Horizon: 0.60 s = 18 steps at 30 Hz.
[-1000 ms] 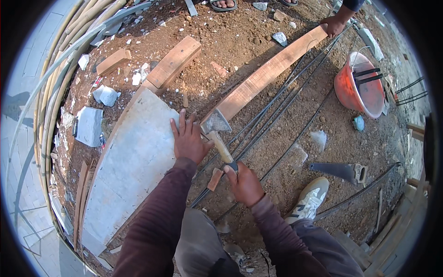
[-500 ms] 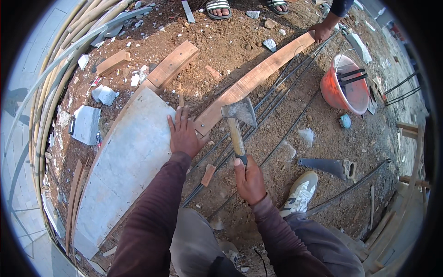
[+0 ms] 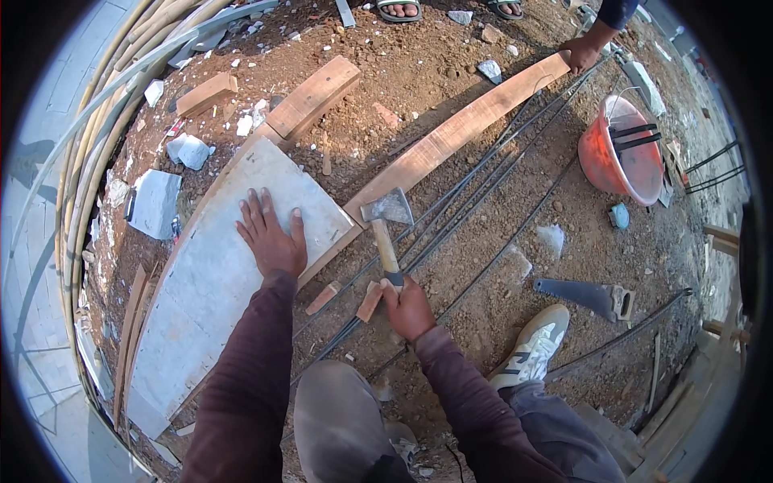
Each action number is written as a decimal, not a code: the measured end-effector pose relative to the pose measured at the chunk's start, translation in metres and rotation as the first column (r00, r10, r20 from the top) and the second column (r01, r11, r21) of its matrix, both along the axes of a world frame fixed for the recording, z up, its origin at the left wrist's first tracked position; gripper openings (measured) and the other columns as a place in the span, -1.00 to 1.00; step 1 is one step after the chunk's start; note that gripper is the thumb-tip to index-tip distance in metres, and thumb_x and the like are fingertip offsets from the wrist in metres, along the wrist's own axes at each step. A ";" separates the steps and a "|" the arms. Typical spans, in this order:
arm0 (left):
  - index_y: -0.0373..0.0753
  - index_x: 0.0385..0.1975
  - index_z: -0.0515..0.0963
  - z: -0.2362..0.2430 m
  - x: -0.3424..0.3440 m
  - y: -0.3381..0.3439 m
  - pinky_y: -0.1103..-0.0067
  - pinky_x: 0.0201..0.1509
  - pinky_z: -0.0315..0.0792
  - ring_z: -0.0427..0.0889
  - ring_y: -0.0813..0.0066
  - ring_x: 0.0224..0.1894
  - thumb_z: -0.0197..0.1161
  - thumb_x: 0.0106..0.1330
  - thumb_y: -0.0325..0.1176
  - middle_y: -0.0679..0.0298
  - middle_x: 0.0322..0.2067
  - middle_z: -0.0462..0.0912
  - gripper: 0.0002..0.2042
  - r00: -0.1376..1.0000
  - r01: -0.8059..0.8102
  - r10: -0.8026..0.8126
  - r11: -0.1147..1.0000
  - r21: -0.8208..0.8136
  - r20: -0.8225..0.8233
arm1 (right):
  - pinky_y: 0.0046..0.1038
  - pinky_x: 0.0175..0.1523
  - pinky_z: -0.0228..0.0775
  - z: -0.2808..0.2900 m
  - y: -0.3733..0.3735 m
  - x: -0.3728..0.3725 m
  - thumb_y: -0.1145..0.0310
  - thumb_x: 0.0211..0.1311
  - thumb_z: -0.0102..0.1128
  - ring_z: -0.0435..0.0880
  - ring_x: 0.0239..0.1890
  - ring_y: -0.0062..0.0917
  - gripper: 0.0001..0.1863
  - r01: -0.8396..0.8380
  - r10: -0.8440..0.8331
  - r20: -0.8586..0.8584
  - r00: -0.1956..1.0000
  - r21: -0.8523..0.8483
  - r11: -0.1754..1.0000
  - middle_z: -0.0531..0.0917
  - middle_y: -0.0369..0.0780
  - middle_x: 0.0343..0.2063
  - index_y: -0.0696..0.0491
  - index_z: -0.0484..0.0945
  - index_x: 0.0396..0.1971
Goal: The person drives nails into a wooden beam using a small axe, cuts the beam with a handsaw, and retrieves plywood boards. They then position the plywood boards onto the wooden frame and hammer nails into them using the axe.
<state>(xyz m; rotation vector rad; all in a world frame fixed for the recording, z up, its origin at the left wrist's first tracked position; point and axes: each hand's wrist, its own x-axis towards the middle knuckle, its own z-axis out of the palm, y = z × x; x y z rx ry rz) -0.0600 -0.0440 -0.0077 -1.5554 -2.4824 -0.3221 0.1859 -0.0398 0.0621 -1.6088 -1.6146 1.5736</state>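
Note:
My left hand lies with fingers spread on a pale, weathered board, whose edge is backed by timber. My right hand grips the handle of a hatchet, its steel head at the near end of a long reddish wooden plank beside the board's corner. A co-worker's hand holds the plank's far end. A short timber block adjoins the board's upper end. Small wood offcuts lie beside my right hand.
An orange bucket with dark tools stands right, above a handsaw. Steel rods cross the dirt. Bamboo poles and pipes curve along the left; stone chunks lie nearby. The co-worker's sandalled feet are at the top.
My left hand has moved left from the board's corner onto its face, uncovering that corner. The hatchet, lifted rightward half a second ago, has come back left near the plank's end.

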 end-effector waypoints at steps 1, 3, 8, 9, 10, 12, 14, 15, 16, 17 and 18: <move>-0.19 0.43 0.09 0.004 -0.002 0.006 0.07 0.51 -0.34 -0.16 0.05 0.52 -0.01 0.43 -0.02 0.08 0.46 0.00 -0.36 1.000 0.008 -0.009 1.000 0.006 0.009 | -0.09 -0.33 0.41 -0.008 -0.002 -0.002 0.18 0.36 0.17 0.58 -0.44 0.11 -0.65 0.026 -0.022 -0.062 0.998 0.071 0.997 0.59 0.13 -0.45 0.24 0.48 -0.23; -0.18 0.43 0.10 0.008 0.001 0.004 0.07 0.51 -0.32 -0.15 0.05 0.52 -0.01 0.43 -0.01 0.08 0.46 0.01 -0.36 0.998 -0.052 0.055 0.994 -0.093 0.026 | -0.11 -0.34 0.40 -0.009 -0.006 0.021 0.19 0.39 0.13 0.60 -0.42 0.08 -0.68 -0.066 0.063 0.076 0.995 0.025 0.998 0.59 0.10 -0.48 0.21 0.46 -0.22; -0.20 0.42 0.10 0.005 0.000 -0.001 0.07 0.51 -0.31 -0.14 0.05 0.52 0.00 0.42 -0.01 0.08 0.45 0.03 -0.35 1.000 -0.016 0.016 1.000 -0.022 0.020 | -0.56 -0.52 0.25 0.080 0.032 0.098 -0.23 0.43 -0.17 0.32 -0.64 -0.69 -0.39 0.748 -0.417 -0.672 0.612 0.319 0.582 0.43 -0.32 -0.52 0.13 0.38 -0.18; -0.21 0.42 0.11 0.003 0.000 -0.002 0.07 0.51 -0.31 -0.14 0.05 0.52 0.00 0.42 -0.01 0.07 0.45 0.03 -0.35 1.000 0.010 -0.010 1.000 -0.017 -0.018 | -0.56 -0.52 0.25 0.082 0.033 0.096 -0.23 0.43 -0.17 0.32 -0.64 -0.69 -0.39 0.691 -0.355 -0.647 0.674 0.384 0.612 0.43 -0.32 -0.52 0.13 0.38 -0.18; -0.21 0.42 0.11 0.002 -0.001 -0.002 0.07 0.51 -0.31 -0.14 0.05 0.52 0.00 0.42 -0.01 0.07 0.45 0.03 -0.35 0.999 -0.024 0.025 0.999 -0.026 0.022 | -0.56 -0.51 0.28 0.081 0.034 0.084 -0.25 0.41 -0.14 0.34 -0.64 -0.67 -0.39 0.690 -0.187 -0.762 0.620 0.417 0.591 0.44 -0.32 -0.53 0.11 0.38 -0.17; -0.20 0.42 0.10 0.001 -0.002 -0.001 0.05 0.51 -0.34 -0.16 0.06 0.52 0.01 0.40 -0.01 0.08 0.46 0.01 -0.34 1.000 -0.003 0.003 1.000 -0.023 -0.001 | -0.55 -0.48 0.36 0.053 0.024 0.061 -0.29 0.35 -0.06 0.38 -0.63 -0.64 -0.37 0.779 0.053 -0.922 0.383 0.354 0.518 0.45 -0.32 -0.55 0.08 0.37 -0.14; -0.20 0.42 0.11 0.005 -0.004 0.001 0.06 0.51 -0.32 -0.15 0.05 0.52 0.01 0.41 -0.02 0.07 0.45 0.02 -0.35 1.000 -0.006 0.006 1.000 -0.007 0.019 | -0.09 -0.39 0.49 -0.004 -0.002 0.010 0.00 0.35 0.13 0.63 -0.52 -0.04 -0.57 -0.053 0.000 0.188 0.982 0.279 0.959 0.59 0.00 -0.55 0.13 0.38 -0.22; -0.20 0.42 0.11 0.005 -0.002 0.003 0.06 0.51 -0.30 -0.13 0.03 0.51 0.00 0.42 -0.02 0.05 0.45 0.04 -0.36 0.999 -0.043 0.045 0.996 -0.082 0.016 | 0.02 -0.32 0.42 -0.019 -0.007 0.009 0.15 0.34 0.14 0.57 -0.42 0.15 -0.65 -0.269 0.238 0.384 0.892 0.030 0.963 0.57 0.10 -0.57 0.18 0.40 -0.25; -0.20 0.42 0.11 0.007 -0.004 0.006 0.06 0.51 -0.30 -0.13 0.03 0.51 0.00 0.42 -0.02 0.05 0.45 0.04 -0.36 1.000 0.017 -0.017 1.000 0.010 0.013 | 0.00 -0.34 0.40 -0.026 -0.013 0.008 0.14 0.36 0.12 0.58 -0.44 0.13 -0.65 -0.242 0.205 0.247 0.947 0.126 0.962 0.57 0.08 -0.59 0.18 0.42 -0.24; -0.19 0.42 0.11 0.008 -0.003 0.007 0.06 0.51 -0.30 -0.13 0.04 0.51 0.00 0.42 -0.03 0.06 0.45 0.04 -0.36 1.000 0.000 -0.001 0.999 0.033 0.008 | -0.03 -0.37 0.39 -0.026 -0.012 0.015 0.14 0.38 0.10 0.58 -0.46 0.10 -0.65 -0.211 0.186 0.202 0.962 0.111 0.971 0.57 0.06 -0.61 0.18 0.43 -0.22; -0.19 0.42 0.11 0.009 -0.001 0.000 0.06 0.51 -0.30 -0.13 0.04 0.51 0.01 0.41 -0.03 0.06 0.45 0.04 -0.36 0.999 -0.021 0.023 0.998 -0.059 0.033 | -0.07 -0.40 0.37 -0.015 -0.016 0.027 0.13 0.41 0.08 0.57 -0.49 0.07 -0.64 -0.177 0.163 0.089 0.983 0.179 0.968 0.55 0.04 -0.63 0.18 0.44 -0.21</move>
